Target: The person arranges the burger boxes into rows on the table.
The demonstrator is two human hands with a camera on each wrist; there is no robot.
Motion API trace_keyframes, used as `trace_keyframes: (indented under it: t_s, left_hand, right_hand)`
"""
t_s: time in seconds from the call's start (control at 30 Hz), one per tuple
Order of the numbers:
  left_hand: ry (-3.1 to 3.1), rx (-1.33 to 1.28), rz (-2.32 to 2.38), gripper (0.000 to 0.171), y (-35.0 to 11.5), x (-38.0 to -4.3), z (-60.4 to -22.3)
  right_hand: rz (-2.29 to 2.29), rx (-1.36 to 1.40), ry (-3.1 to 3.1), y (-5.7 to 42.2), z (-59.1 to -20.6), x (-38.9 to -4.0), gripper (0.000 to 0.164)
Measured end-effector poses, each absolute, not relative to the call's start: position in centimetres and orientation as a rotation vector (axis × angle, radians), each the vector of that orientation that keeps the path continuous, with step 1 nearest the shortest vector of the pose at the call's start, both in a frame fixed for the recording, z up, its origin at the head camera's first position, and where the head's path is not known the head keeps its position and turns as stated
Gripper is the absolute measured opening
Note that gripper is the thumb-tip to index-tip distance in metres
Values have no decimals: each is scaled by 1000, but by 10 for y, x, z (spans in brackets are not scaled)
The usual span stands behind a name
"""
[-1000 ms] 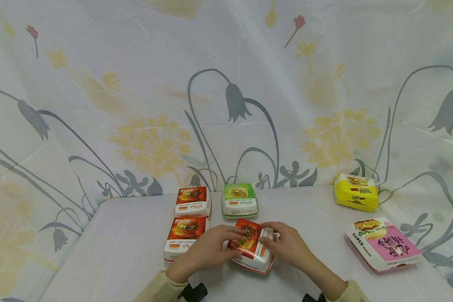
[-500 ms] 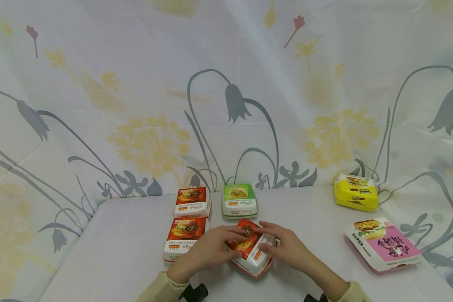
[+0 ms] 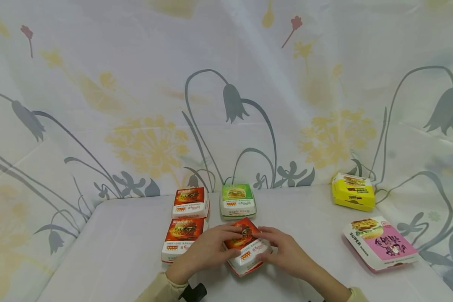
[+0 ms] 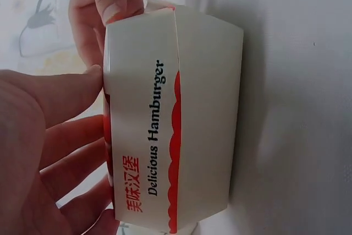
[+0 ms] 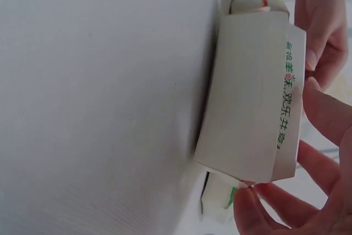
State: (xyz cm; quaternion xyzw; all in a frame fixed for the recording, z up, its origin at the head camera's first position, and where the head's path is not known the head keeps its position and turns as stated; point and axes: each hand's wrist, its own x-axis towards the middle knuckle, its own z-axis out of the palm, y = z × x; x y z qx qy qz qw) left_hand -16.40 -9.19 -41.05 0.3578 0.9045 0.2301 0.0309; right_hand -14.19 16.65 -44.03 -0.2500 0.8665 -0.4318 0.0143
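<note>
A red-and-white burger box (image 3: 245, 247), printed "Delicious Hamburger" on one side, sits tilted sideways on the table between the two hands. From its left, the left hand (image 3: 211, 247) grips it; in the left wrist view the thumb (image 4: 77, 94) meets the lid's edge and the other fingers lie over the lid. The right hand (image 3: 287, 251) holds the opposite side, its fingertips (image 5: 258, 193) at a corner in the right wrist view. Beside the left hand stands a matching red burger box (image 3: 183, 239), partly covered by that hand.
Another red burger box (image 3: 190, 202) stands directly behind the left one, with a green burger box (image 3: 238, 201) to its right. Far right are a yellow burger box (image 3: 352, 192) and a pink "Super Burger" box (image 3: 379, 243). Behind the table (image 3: 109, 251) hangs a flowered cloth (image 3: 143, 75).
The held burger box has turned clockwise on the table, its white label part swinging toward the front. The right hand has shifted slightly along with it; the other boxes have stayed put.
</note>
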Motion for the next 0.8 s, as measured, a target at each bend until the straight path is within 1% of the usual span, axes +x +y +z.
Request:
trace_keyframes:
  t_s: [0.23, 0.53, 0.63, 0.8]
  left_hand:
    - [2803, 1158, 607, 63, -91, -160, -409]
    - [2829, 1215, 541, 83, -88, -154, -413]
    - [2841, 1200, 501, 82, -86, -153, -414]
    - [2860, 1171, 488, 74, -85, -152, -414]
  right_hand:
    - [-1206, -642, 2788, 159, -438, -134, 67]
    - [-1156, -622, 2921, 147, -440, -122, 68]
    - [-1115, -636, 2948, 144, -439, -118, 68]
    - [-1022, -674, 3007, 141, -438, -115, 63]
